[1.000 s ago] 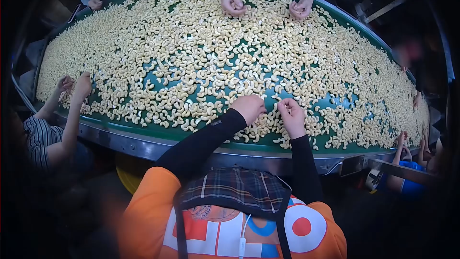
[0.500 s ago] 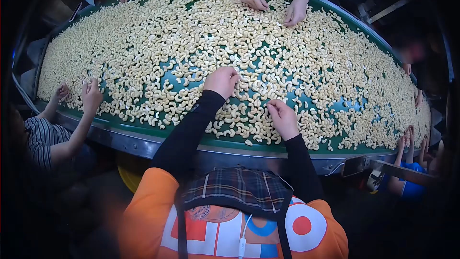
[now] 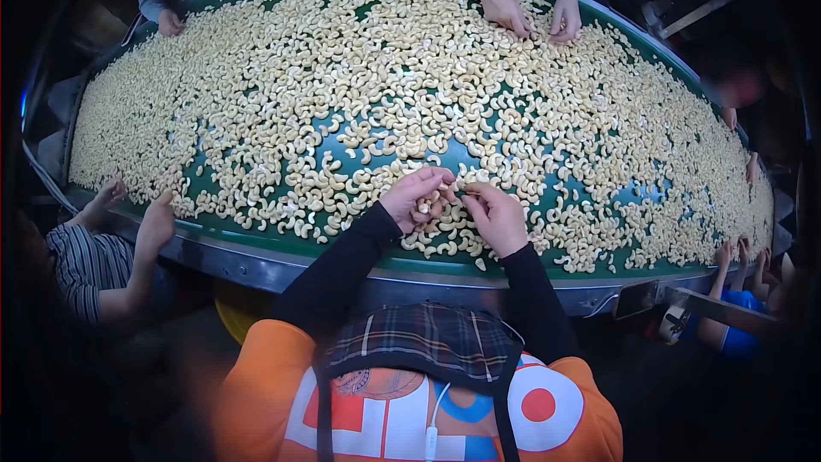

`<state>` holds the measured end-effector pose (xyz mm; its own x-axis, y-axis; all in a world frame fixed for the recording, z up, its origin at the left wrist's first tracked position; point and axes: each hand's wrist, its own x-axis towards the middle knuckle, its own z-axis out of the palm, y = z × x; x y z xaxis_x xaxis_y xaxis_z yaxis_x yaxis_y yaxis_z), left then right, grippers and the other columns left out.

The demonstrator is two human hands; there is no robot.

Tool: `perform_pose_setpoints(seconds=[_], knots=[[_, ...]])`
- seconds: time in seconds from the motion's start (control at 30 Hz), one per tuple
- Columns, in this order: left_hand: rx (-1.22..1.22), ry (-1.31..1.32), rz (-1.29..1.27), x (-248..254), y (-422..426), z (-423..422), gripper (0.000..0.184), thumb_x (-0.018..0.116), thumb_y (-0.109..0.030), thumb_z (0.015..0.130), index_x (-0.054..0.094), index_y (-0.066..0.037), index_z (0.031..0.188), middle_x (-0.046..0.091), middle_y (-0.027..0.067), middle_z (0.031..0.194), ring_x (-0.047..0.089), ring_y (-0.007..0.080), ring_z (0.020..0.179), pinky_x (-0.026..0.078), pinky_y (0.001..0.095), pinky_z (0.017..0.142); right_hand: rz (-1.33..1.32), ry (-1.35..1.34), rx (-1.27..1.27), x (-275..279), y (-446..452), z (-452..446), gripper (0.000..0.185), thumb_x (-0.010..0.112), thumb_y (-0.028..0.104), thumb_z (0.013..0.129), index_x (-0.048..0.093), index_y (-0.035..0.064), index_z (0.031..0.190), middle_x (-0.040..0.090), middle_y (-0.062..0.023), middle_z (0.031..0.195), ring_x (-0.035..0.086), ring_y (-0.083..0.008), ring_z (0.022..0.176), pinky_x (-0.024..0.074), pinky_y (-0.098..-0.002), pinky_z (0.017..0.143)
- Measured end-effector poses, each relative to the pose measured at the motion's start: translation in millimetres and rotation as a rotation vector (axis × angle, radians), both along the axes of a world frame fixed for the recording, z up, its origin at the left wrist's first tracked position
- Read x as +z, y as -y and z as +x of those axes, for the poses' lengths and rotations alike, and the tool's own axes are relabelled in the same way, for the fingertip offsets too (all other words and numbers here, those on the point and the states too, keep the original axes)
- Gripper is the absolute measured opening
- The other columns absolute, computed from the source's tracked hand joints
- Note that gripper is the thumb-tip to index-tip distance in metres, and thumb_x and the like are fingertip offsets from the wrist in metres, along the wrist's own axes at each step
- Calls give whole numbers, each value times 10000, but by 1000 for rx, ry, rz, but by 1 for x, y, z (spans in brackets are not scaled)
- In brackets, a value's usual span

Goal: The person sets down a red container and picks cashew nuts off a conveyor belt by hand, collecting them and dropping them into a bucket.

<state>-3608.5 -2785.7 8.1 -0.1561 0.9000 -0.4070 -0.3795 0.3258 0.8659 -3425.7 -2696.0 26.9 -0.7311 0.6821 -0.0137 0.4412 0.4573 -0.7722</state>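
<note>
Pale cashews lie in a loose layer over a green belt, with bare patches between them. My left hand is turned partly palm up above the near side of the belt, its fingers curled round several cashews. Close beside it on the right, my right hand has thumb and forefinger pinched together at the left hand's fingertips. Whatever sits in that pinch is too small to make out.
A metal rim borders the belt on my side. Across the belt, another person's hands work among the nuts. A person in a striped sleeve reaches in at left. More hands show at far right. A dark screen-like panel hangs by the rim.
My left hand has drawn back from the nuts and turned up, showing cashews in it. My right hand has shifted slightly left and down. The cashews have moved to the right.
</note>
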Motion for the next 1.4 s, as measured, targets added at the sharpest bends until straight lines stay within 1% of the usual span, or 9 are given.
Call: perform_pose_setpoints(seconds=[0.1, 0.23, 0.4, 0.67, 0.77, 0.93, 1.17, 1.3, 1.4], knots=[[104, 372, 24, -2, 16, -16, 176, 579, -238, 881, 619, -67, 866, 597, 9, 706, 535, 65, 547, 406, 199, 451, 182, 24, 156, 4, 9, -20, 195, 628, 203, 813, 626, 88, 971, 633, -73, 711, 617, -198, 629, 476, -284, 566], [224, -1231, -1, 20, 11, -75, 201, 563, -240, 872, 596, -55, 943, 590, 58, 678, 598, 197, 621, 465, 284, 542, 101, 139, -3, 2, 8, -29, 231, 644, 185, 797, 627, 77, 1000, 606, -59, 676, 577, -164, 574, 451, -259, 546], [-27, -1646, -6, -2, 17, -115, 220, 578, -234, 838, 596, -47, 954, 594, 79, 714, 603, 245, 687, 480, 343, 639, 40, 109, 24, 11, 21, -40, 224, 641, 182, 803, 628, 77, 1000, 607, -56, 662, 580, -155, 570, 446, -262, 535], [7, -284, -118, 16, 57, -105, 207, 509, -278, 902, 573, -82, 895, 578, 41, 752, 530, 123, 508, 372, 217, 393, -45, 73, -47, -8, 36, -57, 183, 638, 181, 809, 631, 66, 951, 573, -49, 608, 545, -149, 527, 429, -268, 511], [233, 458, -21, 22, 76, -90, 182, 483, -256, 928, 549, -86, 919, 543, 13, 699, 461, 55, 448, 277, 157, 339, -15, 64, -43, -4, 41, -73, 167, 638, 184, 809, 630, 66, 927, 561, -45, 594, 537, -149, 512, 423, -268, 498], [159, 182, -50, 11, 88, -83, 178, 472, -230, 931, 532, -64, 950, 536, 20, 676, 468, 68, 445, 293, 165, 338, 115, 158, -55, -7, 44, -96, 150, 643, 212, 799, 632, 89, 883, 590, -50, 625, 576, -212, 552, 447, -306, 515], [205, 562, -134, 31, 141, -89, 189, 466, -223, 924, 524, -43, 916, 543, 44, 682, 524, 115, 482, 324, 174, 345, 136, 91, -24, 11, 76, -71, 160, 660, 193, 784, 630, 84, 897, 569, -46, 609, 564, -217, 542, 442, -308, 516], [56, 492, -155, 12, 168, -95, 202, 455, -231, 922, 519, -41, 895, 556, 51, 699, 548, 122, 510, 351, 184, 359, 312, 12, 122, -1, 94, -68, 163, 652, 174, 790, 616, 83, 920, 563, -41, 611, 571, -203, 551, 446, -288, 521], [60, 546, -121, 6, 181, -95, 206, 453, -227, 925, 527, -38, 894, 573, 56, 716, 562, 123, 524, 365, 186, 367, 262, 296, 143, 0, 93, -73, 116, 637, 137, 799, 603, 77, 893, 580, -46, 640, 573, -180, 553, 444, -274, 516]])
